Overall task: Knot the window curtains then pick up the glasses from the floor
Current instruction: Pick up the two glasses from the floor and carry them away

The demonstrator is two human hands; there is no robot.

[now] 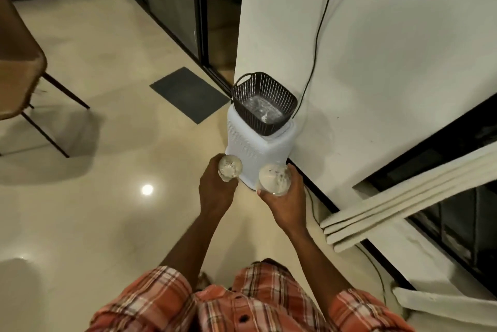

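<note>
Clear glass (230,169) in left grip (215,194), second glass (274,179) in right grip (287,205)

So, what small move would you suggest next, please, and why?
Probably carry both forward to the basket: the left hand grips the left glass, the right hand the right glass, and the basket sits open just ahead on the white unit.

The clear left glass (230,167) is held upright, mouth up, in the left hand (215,193), the matching right glass (274,179) in the right hand (289,205), and the cream pleated curtain (403,197) slants gathered at the right.
</note>
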